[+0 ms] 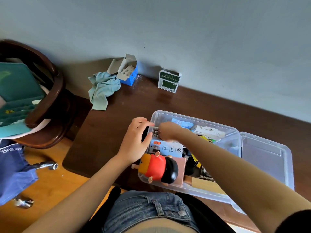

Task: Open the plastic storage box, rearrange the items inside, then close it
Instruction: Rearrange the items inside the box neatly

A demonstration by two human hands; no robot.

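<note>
Nearest me, the figurine lies across the near-left corner of the open storage box on the counter. Both hands meet at its far-left corner: left hand pinching a dark item, right hand curled on small bottles, lid right.

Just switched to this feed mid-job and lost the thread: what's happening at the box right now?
The clear plastic storage box is open on the dark wooden table, its lid lying beside it. Both hands work at the box's far left corner: the left hand grips a dark item at the wall, the right hand reaches inside among small items. A cartoon figurine lies across the near corner. Rearranging is underway.
</note>
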